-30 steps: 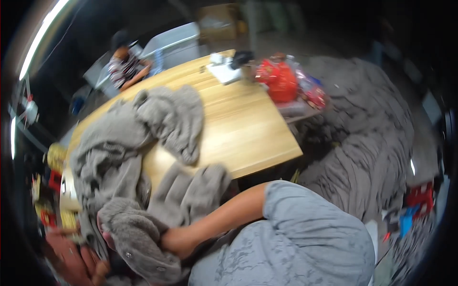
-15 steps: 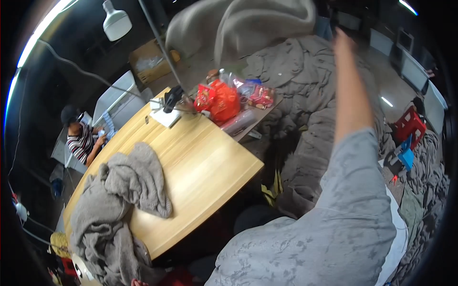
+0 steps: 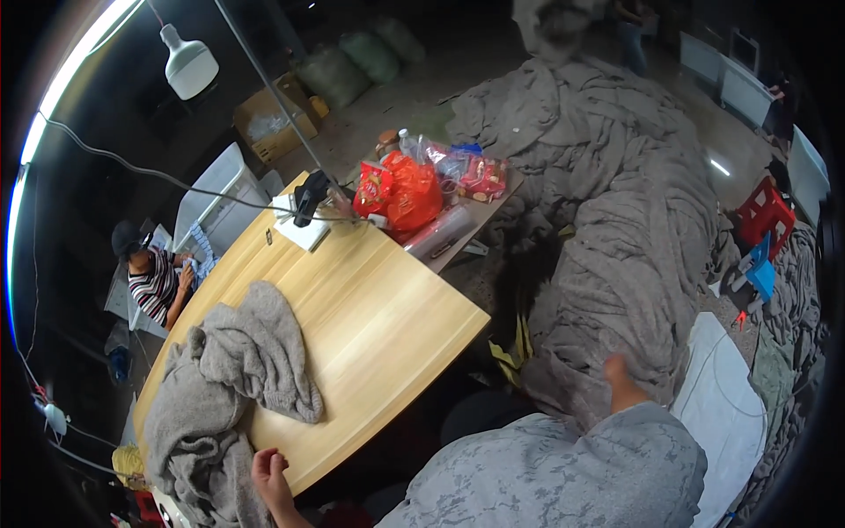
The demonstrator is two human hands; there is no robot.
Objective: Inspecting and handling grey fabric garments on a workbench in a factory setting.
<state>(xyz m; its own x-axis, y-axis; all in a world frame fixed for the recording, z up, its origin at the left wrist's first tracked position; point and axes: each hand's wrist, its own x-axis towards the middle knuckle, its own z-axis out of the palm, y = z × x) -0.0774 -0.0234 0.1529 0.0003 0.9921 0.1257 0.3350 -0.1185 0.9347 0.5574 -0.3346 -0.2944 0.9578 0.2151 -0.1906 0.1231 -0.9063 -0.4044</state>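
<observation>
The wooden table (image 3: 387, 326) extends ahead of your left fingers (image 3: 272, 458). On it, a crumpled grey cloth (image 3: 233, 374) lies just beside them, to the left and forward; a white pad (image 3: 304, 234) rests well beyond. To their right, past the table, the floor (image 3: 729, 187) carries a large grey fabric heap (image 3: 629, 229) and, nearer you, a white sheet (image 3: 723, 422).

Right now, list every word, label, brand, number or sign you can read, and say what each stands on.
No text here can be read.
Red packet beside the orange-red bag: printed marks, too small and blurred.
Red-and-clear package: patterned, too small to make out any lettering.
Grey fabric on the table: no lettering shows.
</observation>
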